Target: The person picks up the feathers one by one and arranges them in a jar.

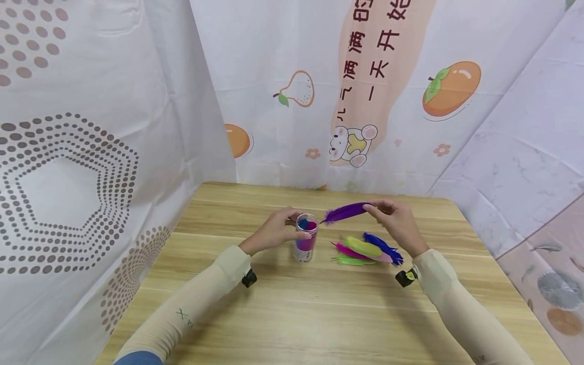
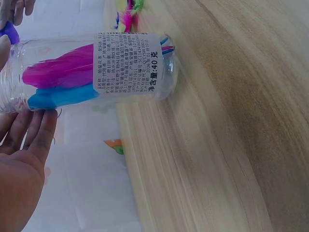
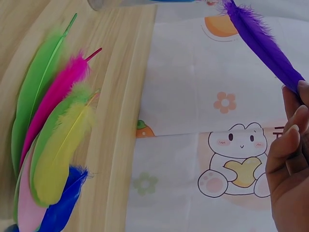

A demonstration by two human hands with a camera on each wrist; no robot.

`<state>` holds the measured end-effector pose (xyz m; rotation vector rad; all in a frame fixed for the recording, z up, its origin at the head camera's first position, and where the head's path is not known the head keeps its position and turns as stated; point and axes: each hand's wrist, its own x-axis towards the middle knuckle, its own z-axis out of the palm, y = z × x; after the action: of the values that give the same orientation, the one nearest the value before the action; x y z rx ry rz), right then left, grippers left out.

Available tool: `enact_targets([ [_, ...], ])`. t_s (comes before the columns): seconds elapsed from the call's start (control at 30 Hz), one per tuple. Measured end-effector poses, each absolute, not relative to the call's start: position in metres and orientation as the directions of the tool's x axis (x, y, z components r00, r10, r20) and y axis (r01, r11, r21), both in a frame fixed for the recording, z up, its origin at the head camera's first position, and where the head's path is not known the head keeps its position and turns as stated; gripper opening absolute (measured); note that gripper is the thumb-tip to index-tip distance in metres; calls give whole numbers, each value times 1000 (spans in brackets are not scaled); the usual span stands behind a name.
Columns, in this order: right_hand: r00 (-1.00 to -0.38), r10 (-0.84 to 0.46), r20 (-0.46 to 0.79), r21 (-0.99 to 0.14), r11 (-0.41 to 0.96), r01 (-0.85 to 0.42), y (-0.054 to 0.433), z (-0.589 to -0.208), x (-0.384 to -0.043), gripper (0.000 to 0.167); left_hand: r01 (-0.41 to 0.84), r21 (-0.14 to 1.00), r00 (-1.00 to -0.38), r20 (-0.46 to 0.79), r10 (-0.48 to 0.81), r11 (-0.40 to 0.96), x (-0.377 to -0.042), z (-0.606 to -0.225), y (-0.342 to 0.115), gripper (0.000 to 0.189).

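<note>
A clear jar (image 1: 304,243) with a printed label stands upright on the table, gripped near its mouth by my left hand (image 1: 277,230). Inside it, the left wrist view shows a magenta feather (image 2: 60,67) and a blue feather (image 2: 63,95). My right hand (image 1: 396,223) pinches a purple feather (image 1: 347,212) by its tip end, quill pointing left at the jar's rim, outside the opening. Below that hand lies a pile of feathers: yellow (image 3: 63,159), magenta (image 3: 58,101), green (image 3: 36,92), pink (image 3: 30,205) and dark blue (image 3: 65,198).
The wooden table (image 1: 292,314) reaches back to a white printed curtain (image 1: 274,132). Another patterned curtain (image 1: 169,101) hangs along the left side. A small black camera (image 1: 249,278) sits on the left wrist, and another (image 1: 404,278) on the right.
</note>
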<state>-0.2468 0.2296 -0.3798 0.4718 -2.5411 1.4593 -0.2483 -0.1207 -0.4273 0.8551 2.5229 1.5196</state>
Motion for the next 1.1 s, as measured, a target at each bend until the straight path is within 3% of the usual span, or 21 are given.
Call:
enact_targets([
  [0.47,-897,-195,396,-811,383,-441,222,-375,-249,20,417,849,-835,217,505,324,-249,-430,-123,57],
  [1.1,-897,-243,369,-795,416,-440,194,-348,-236,18,420,846,-835,219,504,329,-252,-431,-122,60],
])
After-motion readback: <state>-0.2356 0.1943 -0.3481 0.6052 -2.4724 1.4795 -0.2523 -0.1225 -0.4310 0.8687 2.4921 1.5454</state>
